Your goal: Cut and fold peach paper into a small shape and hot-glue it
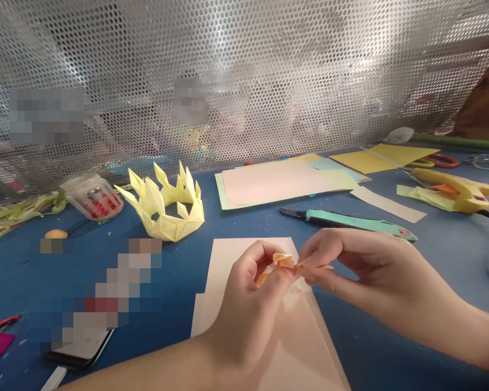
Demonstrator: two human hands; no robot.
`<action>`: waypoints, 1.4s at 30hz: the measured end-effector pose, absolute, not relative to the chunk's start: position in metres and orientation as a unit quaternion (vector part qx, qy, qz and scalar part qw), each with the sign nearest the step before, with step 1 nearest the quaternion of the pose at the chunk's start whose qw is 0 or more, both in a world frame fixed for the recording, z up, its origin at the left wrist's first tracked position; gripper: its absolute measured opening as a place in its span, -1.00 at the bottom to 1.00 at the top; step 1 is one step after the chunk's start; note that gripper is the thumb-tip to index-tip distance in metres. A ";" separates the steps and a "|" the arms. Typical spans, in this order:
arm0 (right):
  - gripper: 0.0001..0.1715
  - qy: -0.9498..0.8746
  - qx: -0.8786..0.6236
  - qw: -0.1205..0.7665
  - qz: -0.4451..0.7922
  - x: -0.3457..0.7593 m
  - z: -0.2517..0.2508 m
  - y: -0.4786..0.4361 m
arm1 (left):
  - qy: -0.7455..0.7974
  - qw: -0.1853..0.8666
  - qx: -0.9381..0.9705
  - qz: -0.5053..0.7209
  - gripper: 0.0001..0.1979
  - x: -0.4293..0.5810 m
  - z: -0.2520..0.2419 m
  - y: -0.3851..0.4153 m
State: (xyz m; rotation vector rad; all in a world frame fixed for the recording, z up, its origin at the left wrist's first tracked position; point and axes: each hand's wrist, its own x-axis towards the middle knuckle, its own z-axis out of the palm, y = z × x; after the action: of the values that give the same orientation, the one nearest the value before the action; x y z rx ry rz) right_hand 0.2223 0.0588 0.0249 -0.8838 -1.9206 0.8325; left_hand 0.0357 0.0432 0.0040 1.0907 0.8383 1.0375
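Note:
Between my two hands is a small folded piece of orange paper [284, 260], held up over the pale paper sheets [248, 255]. My left hand [256, 298] pinches its left part between thumb and fingers, and some of the paper is hidden in the curled fingers. With thumb and forefinger closed, my right hand [358, 271] grips the thin pointed right end. Beyond my right hand lies a utility knife [350, 221] with a teal handle, its dark blade pointing left. A yellow folded paper crown [169, 214] stands upright to the left of my hands.
Coloured sheets [269, 184] lie at the back, with a paper strip [387, 203] nearby. A yellow glue gun [456, 187] is at the right, near scissors [442, 161]. At the left are a plastic jar [93, 196] and a phone [81, 347]. A perforated metal panel [244, 70] stands behind.

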 end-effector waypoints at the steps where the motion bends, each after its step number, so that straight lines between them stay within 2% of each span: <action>1: -0.92 -0.767 -0.344 0.425 0.338 0.222 0.025 0.059 | 0.364 0.656 0.479 0.455 -0.89 0.036 0.004 0.043; 10: -0.97 -0.774 -0.326 0.431 0.329 0.226 0.022 0.065 | 0.367 0.636 0.498 0.461 -0.85 0.035 -0.001 0.044; 15: -0.85 -0.741 -0.383 0.406 0.373 0.224 0.025 0.066 | 0.380 0.620 0.513 0.457 -0.82 0.034 -0.001 0.044; 27: -0.80 -0.686 -0.373 0.461 0.423 0.220 0.029 0.061 | 0.340 0.656 0.507 0.444 -0.83 0.034 0.003 0.040; 34: -0.82 -0.682 -0.363 0.465 0.433 0.219 0.024 0.059 | 0.342 0.659 0.502 0.444 -0.72 0.038 0.003 0.039; 39: -0.76 -0.675 -0.364 0.468 0.439 0.220 0.022 0.059 | 0.351 0.665 0.496 0.434 -0.74 0.036 0.004 0.042; 42: -0.80 -0.687 -0.362 0.459 0.431 0.221 0.020 0.059 | 0.361 0.662 0.490 0.439 -0.75 0.036 0.007 0.044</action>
State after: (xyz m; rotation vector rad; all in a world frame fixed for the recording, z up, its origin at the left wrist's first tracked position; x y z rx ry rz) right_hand 0.2207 0.0587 0.0200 -0.8925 -1.6914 1.0606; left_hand 0.0362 0.0437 0.0066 1.1077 0.8158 0.9918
